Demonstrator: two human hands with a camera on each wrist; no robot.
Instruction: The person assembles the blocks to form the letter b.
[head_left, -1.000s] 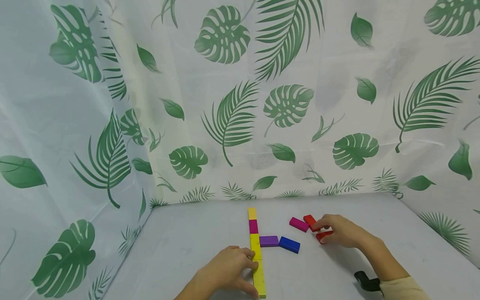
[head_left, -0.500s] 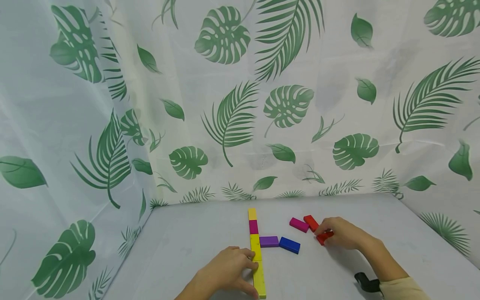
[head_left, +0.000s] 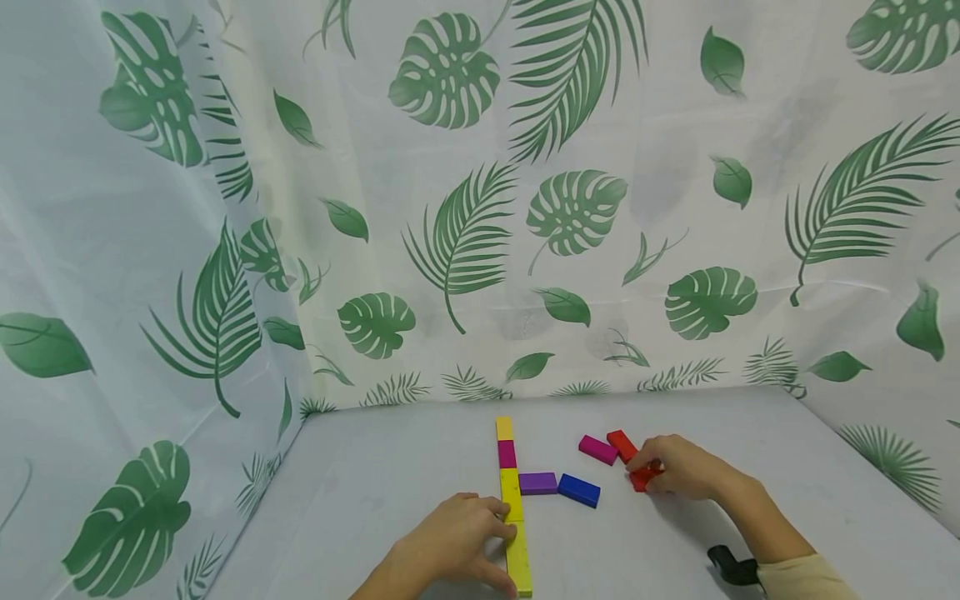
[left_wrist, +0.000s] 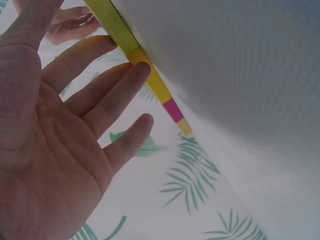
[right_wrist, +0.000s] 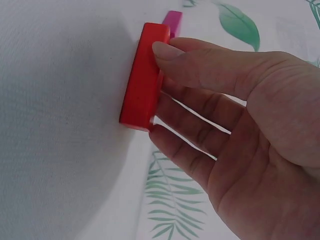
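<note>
My left hand (head_left: 457, 537) rests beside a straight row of blocks, fingers spread. Its fingertips touch the near yellow block (head_left: 518, 560) and the second yellow block (head_left: 510, 490), and its thumb lies by the near end. Farther along the row come a magenta block (head_left: 507, 454) and a pale yellow block (head_left: 504, 428). My right hand (head_left: 686, 468) pinches a red block (right_wrist: 142, 80) low at the table, the thumb on one face and the fingers at its other side. Another red block (head_left: 619, 442) lies just past those fingertips, partly hidden.
A purple block (head_left: 537, 483) adjoins the row's right side, with a blue block (head_left: 579, 491) at its outer end. One loose magenta block (head_left: 597, 450) lies near the second red one. Leaf-printed sheets (head_left: 465, 350) stand behind and beside the white table (head_left: 360, 467).
The right hand has shifted slightly left, and the red block in its fingers has turned and slid a little left with it. My left hand and the row have stayed put.
</note>
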